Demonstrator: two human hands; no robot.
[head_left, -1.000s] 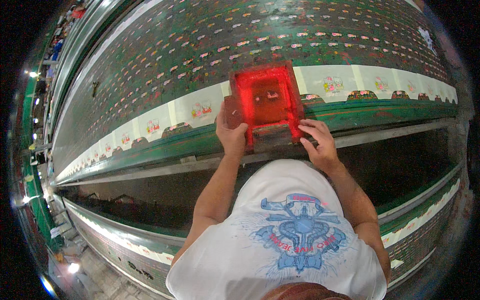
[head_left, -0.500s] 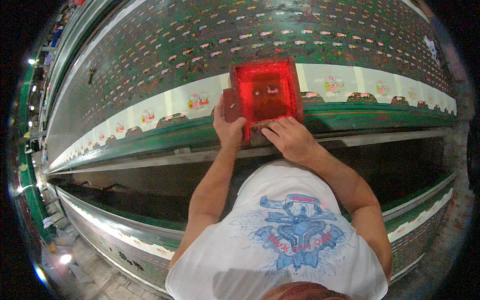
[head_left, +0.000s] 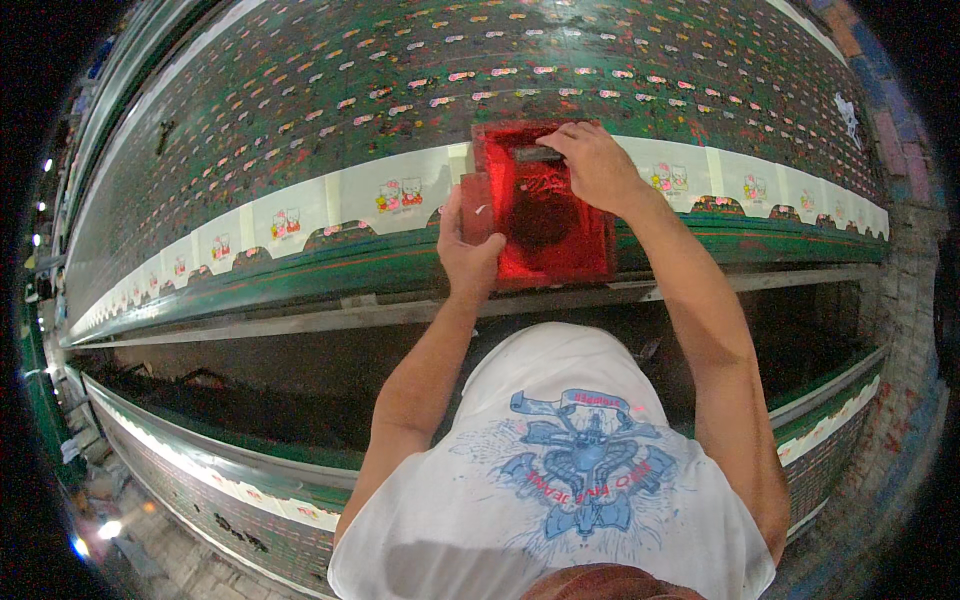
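Note:
A rectangular screen-printing frame (head_left: 606, 250) with red sides lies across the white printed strip and the near edge of the long table. Glossy red ink coats the inside of its mesh (head_left: 520, 258), with a dark round patch in the middle. My left hand (head_left: 467, 248) grips a reddish-brown block (head_left: 478, 208) on the frame's left side, thumb on top. At the far end of the frame, my right hand (head_left: 598, 165) has its fingers closed on a narrow squeegee (head_left: 538, 154), which reaches left inside the frame. Part of the squeegee is hidden under the fingers.
White strip panels (head_left: 335, 205) with small cartoon prints run along the table's near edge. Rows of small coloured prints cover the dark green tabletop (head_left: 400, 110). Behind a dark gap near my body stands a second long table (head_left: 270, 460). Paving (head_left: 900, 260) borders the right.
My right hand has moved from the frame's near end to its far end with the squeegee. The left hand keeps its grip on the block. The ink's dark patch looks different.

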